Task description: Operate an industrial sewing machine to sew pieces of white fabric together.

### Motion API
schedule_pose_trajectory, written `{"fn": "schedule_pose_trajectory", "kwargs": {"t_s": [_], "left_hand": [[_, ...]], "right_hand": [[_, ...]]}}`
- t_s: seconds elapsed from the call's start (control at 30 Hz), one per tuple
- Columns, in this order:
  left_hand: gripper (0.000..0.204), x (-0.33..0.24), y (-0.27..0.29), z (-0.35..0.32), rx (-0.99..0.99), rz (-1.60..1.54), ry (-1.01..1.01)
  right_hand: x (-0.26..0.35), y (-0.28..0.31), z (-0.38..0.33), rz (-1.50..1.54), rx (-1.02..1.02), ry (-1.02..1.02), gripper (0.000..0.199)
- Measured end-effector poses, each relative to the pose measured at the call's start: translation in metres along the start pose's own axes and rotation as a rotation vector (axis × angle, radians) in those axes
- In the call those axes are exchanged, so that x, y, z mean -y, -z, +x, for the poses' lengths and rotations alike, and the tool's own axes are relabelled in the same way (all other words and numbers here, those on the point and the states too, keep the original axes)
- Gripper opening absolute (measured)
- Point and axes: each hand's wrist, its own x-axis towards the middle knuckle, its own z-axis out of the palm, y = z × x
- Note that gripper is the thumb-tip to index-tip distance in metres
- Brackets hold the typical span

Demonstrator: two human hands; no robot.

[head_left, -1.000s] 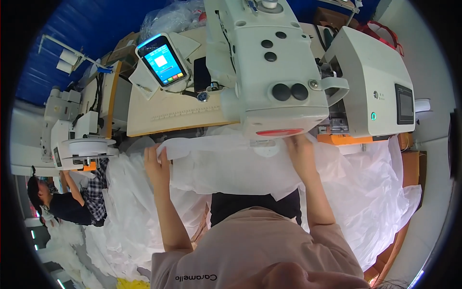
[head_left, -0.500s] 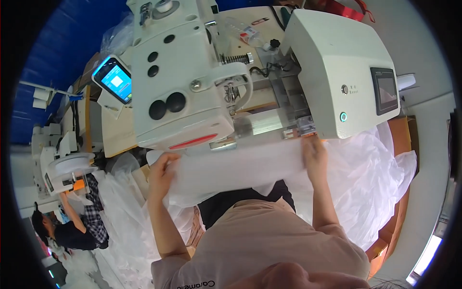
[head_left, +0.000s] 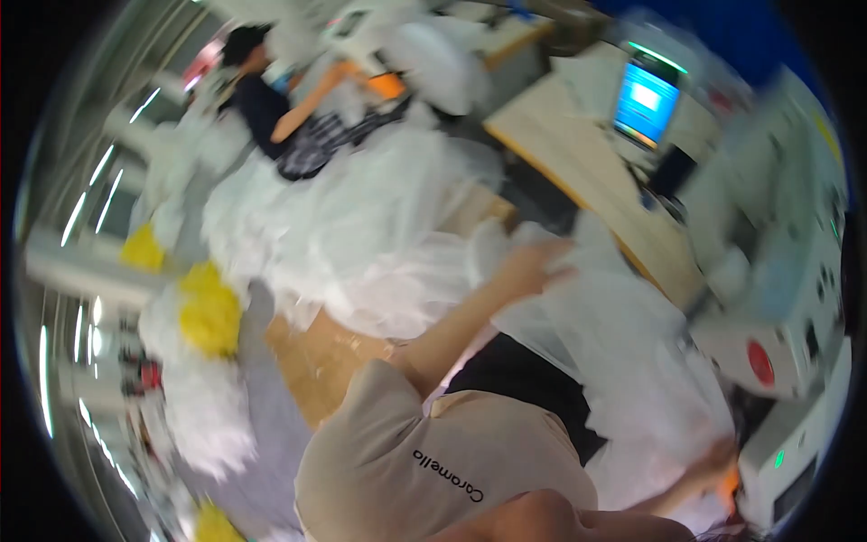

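Note:
My left hand (head_left: 533,268) is raised over loose white sheer fabric (head_left: 596,334), its blurred fingers stretched with a gap between them. The fabric spreads over and beside my lap toward my right arm. At the lower right, my right hand (head_left: 718,462) is beside the white sewing machine (head_left: 754,352) and the fabric's edge. A small orange patch (head_left: 730,488) shows at its fingers. Motion blur hides whether those fingers hold anything.
A large white fabric heap (head_left: 352,235) lies to the left, by a brown cardboard piece (head_left: 316,361). A lit handheld device (head_left: 647,98) rests on the wooden-edged table (head_left: 560,126). Beyond, a co-worker (head_left: 271,99) sits at another machine. Yellow bundles (head_left: 209,312) stand farther left.
The view has swung to the left. My left hand has moved off the strip stretched at the machine and out over the loose fabric. The right hand stays by the machine.

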Motion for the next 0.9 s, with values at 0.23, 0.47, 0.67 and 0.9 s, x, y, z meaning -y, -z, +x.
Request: {"fn": "schedule_pose_trajectory", "kwargs": {"t_s": [0.23,0.47,0.67,0.9], "left_hand": [[0.049,0.191,0.206,-0.214,-0.345,0.877,1.243],[0.046,0.002,-0.051,-0.014,-0.195,-0.116,0.414],[0.028,-0.054,-0.17,-0.038,-0.156,-0.652,0.337],[0.038,0.075,0.007,0.025,-0.474,0.503,0.283]], "right_hand": [[0.077,-0.008,-0.002,-0.284,0.026,0.135,0.032],[0.088,-0.015,-0.016,-0.329,-0.221,0.203,0.033],[0.091,-0.027,-0.024,-0.432,-0.162,0.144,0.034],[0.1,-0.001,-0.027,-0.659,-0.001,0.471,0.035]]}}
